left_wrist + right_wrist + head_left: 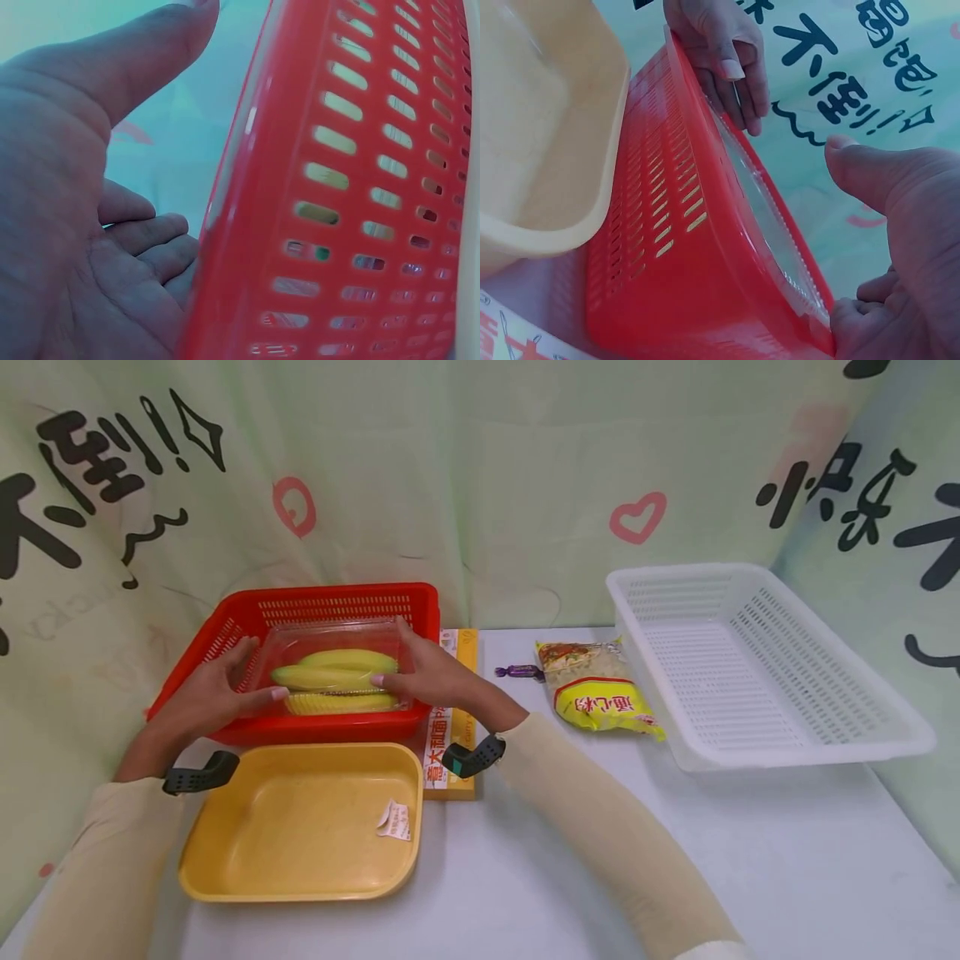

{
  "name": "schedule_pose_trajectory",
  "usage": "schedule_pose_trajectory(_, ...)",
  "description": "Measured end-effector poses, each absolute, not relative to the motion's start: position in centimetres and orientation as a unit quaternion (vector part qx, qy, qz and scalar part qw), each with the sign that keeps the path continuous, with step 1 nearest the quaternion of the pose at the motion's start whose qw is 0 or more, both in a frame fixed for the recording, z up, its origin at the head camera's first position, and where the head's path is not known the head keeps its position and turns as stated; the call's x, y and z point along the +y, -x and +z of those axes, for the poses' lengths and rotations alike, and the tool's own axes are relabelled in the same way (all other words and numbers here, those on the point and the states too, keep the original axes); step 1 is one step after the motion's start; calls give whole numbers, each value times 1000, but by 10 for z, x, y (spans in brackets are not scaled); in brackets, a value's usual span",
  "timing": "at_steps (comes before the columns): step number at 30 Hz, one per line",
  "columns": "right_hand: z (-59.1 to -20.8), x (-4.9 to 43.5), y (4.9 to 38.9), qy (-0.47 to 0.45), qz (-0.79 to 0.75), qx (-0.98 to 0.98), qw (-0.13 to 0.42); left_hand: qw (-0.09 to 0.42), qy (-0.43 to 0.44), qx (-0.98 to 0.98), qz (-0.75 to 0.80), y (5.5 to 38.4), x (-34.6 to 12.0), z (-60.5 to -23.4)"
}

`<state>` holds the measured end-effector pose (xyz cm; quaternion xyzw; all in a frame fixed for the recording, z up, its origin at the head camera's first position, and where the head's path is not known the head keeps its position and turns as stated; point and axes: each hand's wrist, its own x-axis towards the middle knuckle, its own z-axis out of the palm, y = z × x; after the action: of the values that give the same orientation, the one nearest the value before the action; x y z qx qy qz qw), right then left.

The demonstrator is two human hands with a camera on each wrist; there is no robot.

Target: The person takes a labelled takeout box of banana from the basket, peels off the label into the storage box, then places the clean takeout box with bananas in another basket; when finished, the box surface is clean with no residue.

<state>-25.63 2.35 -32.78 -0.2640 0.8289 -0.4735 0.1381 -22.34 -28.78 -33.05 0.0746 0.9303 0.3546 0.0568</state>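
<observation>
A clear plastic box (337,633) with yellow-green bananas (333,678) showing through it sits in the upper part of a red perforated basket (322,727). My left hand (213,689) is at the basket's left side, its thumb pointing toward the box; in the left wrist view its fingers (161,251) are loosely bent beyond the red rim. At the box's right end is my right hand (431,672), its thumb over the box and its fingers by the far right edge. In the right wrist view that thumb (877,169) stands raised and the fingers touch the rim area.
A yellow tub (300,827) with a paper label (394,821) stands in front of the basket. An orange-and-white carton (450,760) lies beside it. Farther right are a purple-wrapped candy (519,672), a pasta bag (596,685) and a white basket (795,752). A printed curtain (525,485) hangs behind.
</observation>
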Motion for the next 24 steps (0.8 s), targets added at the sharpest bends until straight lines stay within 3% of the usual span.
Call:
schedule_pose_trajectory(14, -320, 61, 262, 256, -472, 839, 86, 21, -116, 933, 339, 230, -272, -320)
schedule_pose_trajectory(24, -299, 123, 267, 201, -348, 914, 57, 29, -122, 943, 310, 231, -255, -304)
